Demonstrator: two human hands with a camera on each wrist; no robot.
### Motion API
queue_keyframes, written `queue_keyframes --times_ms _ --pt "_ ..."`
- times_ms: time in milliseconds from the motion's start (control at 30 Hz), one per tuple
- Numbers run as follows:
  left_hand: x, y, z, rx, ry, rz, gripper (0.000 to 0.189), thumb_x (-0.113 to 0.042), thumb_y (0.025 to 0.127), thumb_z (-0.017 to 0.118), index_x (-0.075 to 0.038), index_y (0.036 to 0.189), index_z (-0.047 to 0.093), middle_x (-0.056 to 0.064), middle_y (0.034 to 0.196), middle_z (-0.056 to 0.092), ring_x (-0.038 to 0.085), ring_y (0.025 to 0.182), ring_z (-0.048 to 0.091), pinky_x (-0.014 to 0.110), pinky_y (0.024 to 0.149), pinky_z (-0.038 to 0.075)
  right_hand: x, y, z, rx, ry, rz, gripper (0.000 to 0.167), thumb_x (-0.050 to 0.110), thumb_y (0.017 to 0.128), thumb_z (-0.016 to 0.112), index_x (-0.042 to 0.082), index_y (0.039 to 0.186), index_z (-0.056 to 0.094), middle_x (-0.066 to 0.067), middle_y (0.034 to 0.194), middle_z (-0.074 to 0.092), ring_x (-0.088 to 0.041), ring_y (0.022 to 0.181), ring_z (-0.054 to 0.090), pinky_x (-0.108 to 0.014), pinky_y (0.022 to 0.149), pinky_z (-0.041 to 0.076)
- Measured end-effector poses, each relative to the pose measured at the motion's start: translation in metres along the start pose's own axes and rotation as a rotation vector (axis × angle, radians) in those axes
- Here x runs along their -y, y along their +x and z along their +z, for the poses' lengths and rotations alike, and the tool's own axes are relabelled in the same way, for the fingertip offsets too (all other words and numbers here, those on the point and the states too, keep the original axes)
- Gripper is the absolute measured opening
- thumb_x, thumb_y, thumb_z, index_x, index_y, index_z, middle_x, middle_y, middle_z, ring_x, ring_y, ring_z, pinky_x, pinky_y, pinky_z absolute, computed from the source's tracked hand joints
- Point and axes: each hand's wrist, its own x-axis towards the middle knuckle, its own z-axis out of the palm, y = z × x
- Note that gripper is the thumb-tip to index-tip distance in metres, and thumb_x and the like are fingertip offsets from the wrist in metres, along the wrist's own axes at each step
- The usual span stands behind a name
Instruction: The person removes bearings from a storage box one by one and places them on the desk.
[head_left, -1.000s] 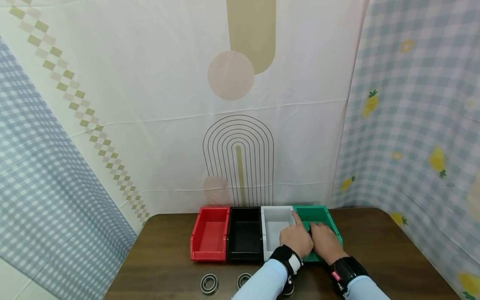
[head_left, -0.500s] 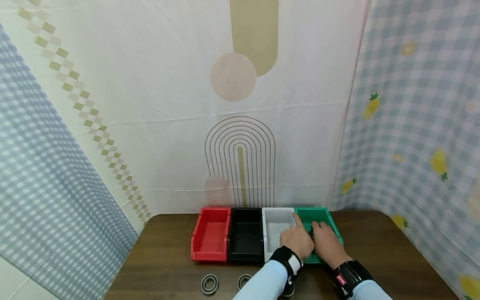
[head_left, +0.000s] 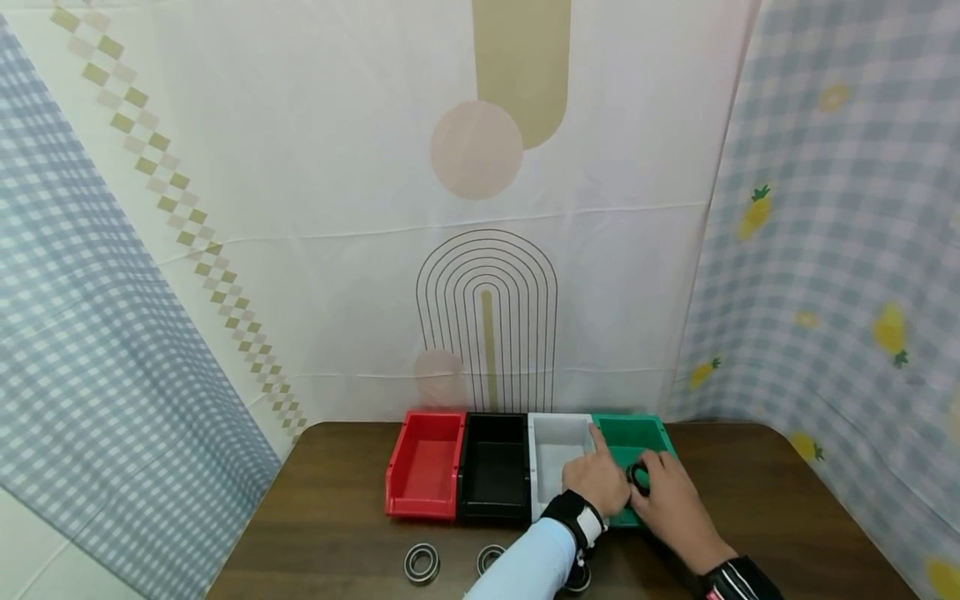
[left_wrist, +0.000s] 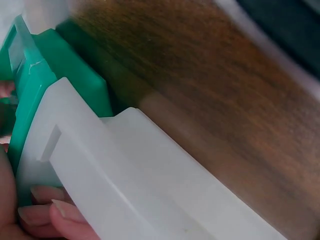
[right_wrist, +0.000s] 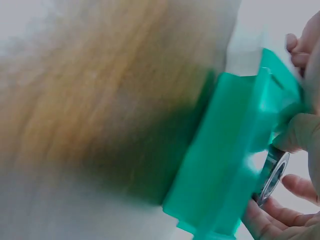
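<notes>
My right hand [head_left: 677, 507] pinches a ball bearing [head_left: 639, 477] over the green bin [head_left: 628, 430]. In the right wrist view the thumb and fingers hold this metal ring [right_wrist: 274, 176] by its edge, beside the green bin's wall. My left hand [head_left: 595, 483] is at the border of the white bin [head_left: 556, 442] and the green bin. Its index finger points forward along the shared rim, and the other fingers are curled. Those curled fingertips [left_wrist: 67, 212] show behind the white wall in the left wrist view, with nothing visible in them.
A black bin [head_left: 492, 467] and a red bin [head_left: 424, 462] continue the row leftward on the brown wooden table [head_left: 330, 500]. In front lie a bearing [head_left: 422, 564], a second bearing [head_left: 487, 557] and a third [head_left: 578, 577], the latter two partly covered by the left arm. A patterned cloth [head_left: 360, 317] hangs behind.
The right hand has drawn back and up from deeper in the green bin, bringing the bearing into clearer sight. The left hand keeps its pose; the head view has shifted slightly.
</notes>
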Motion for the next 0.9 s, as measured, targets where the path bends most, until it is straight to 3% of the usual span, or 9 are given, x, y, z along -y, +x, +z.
queue_keyframes --times_ms 233,467,733,900 --pt "0.002 0.0 0.0 0.024 -0.021 0.013 0.082 -0.037 0.101 0.059 -0.004 0.169 0.025 -0.007 0.04 0.036 0.012 0.032 0.026 0.031 0.033 0.022 0.003 -0.02 -0.016 0.054 0.023 0.024 0.035 0.018 0.091 0.079 0.001 0.118 0.065 -0.017 0.111 0.063 -0.029 0.096 0.062 -0.046 0.077 0.054" --pt "0.003 0.0 0.001 0.016 -0.048 0.038 0.078 -0.037 0.103 0.057 -0.003 0.168 0.028 -0.008 0.04 0.034 0.011 0.032 0.026 0.03 0.034 0.022 0.003 -0.042 -0.023 0.04 0.025 0.037 0.034 0.018 0.089 0.081 0.003 0.116 0.066 -0.017 0.114 0.065 -0.03 0.099 0.063 -0.051 0.082 0.056" --pt "0.004 0.0 0.002 0.025 -0.054 0.038 0.079 -0.035 0.104 0.056 -0.004 0.169 0.024 -0.008 0.039 0.031 0.011 0.031 0.022 0.03 0.033 0.02 0.003 -0.058 -0.022 0.19 0.061 0.1 0.036 0.023 0.091 0.082 0.007 0.119 0.066 -0.012 0.117 0.066 -0.026 0.101 0.065 -0.05 0.085 0.057" --pt "0.004 0.0 0.002 0.012 -0.048 0.035 0.079 -0.035 0.102 0.057 -0.004 0.169 0.026 -0.008 0.039 0.031 0.011 0.032 0.022 0.03 0.033 0.021 0.0 -0.06 -0.021 0.218 0.063 0.107 0.039 0.023 0.089 0.084 0.008 0.12 0.066 -0.011 0.118 0.065 -0.024 0.101 0.064 -0.049 0.084 0.057"
